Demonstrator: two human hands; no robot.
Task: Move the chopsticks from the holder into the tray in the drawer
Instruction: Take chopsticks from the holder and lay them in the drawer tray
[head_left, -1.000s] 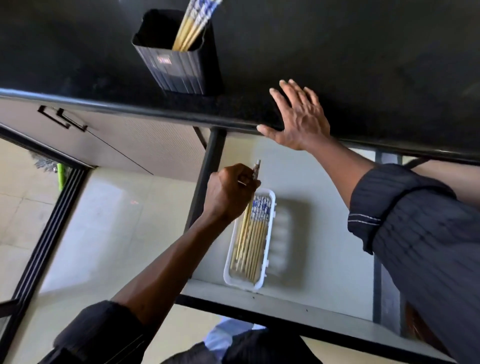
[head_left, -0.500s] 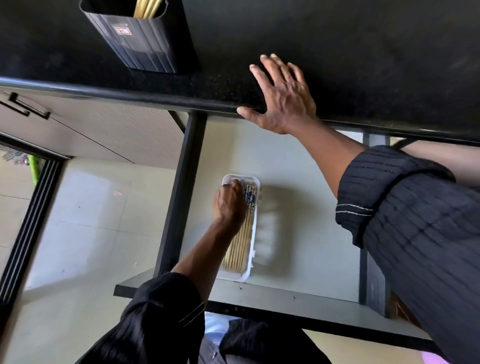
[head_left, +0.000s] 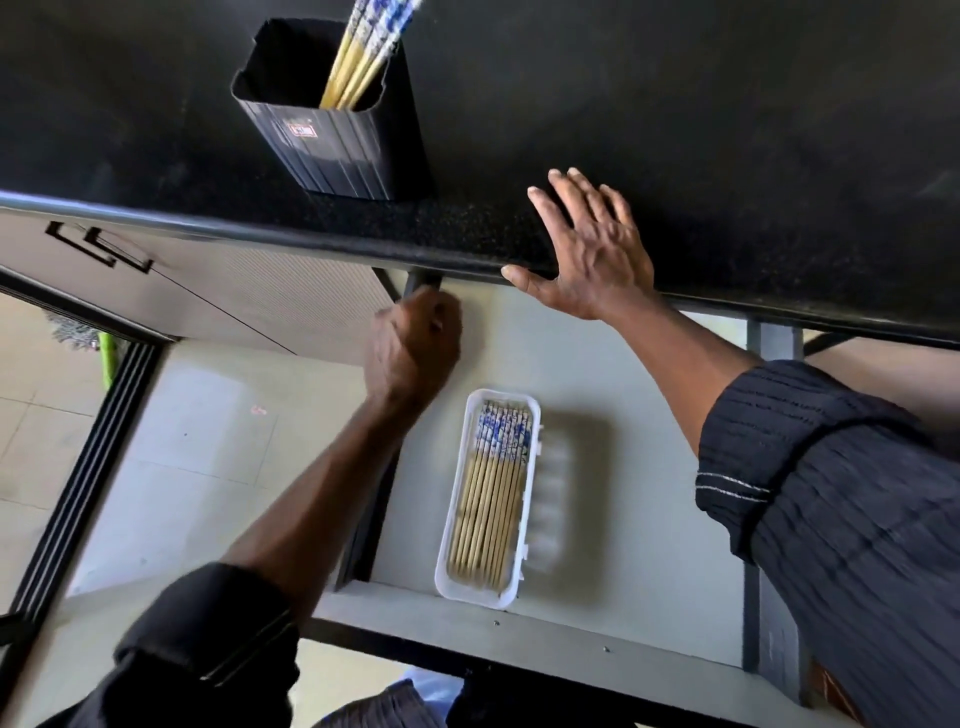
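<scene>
A black ribbed holder (head_left: 332, 124) stands on the black countertop, with a few bamboo chopsticks (head_left: 363, 57) with blue-and-white tops leaning in it. Below, in the open grey drawer (head_left: 623, 467), a white tray (head_left: 524, 519) holds several chopsticks (head_left: 491, 499) laid side by side. My left hand (head_left: 413, 348) is blurred, loosely curled and holding nothing, in the air above the drawer's left side, between the tray and the counter edge. My right hand (head_left: 592, 249) rests flat, fingers spread, on the counter's front edge.
The countertop (head_left: 675, 104) runs across the top, its rounded edge overhanging the drawer. A closed cabinet front with a black handle (head_left: 98, 247) is at left. Pale floor tiles and a black door track (head_left: 78, 478) lie lower left.
My left hand laid a chopstick into the tray, let it go, and has risen empty toward the counter. The right hand stayed on the counter edge.
</scene>
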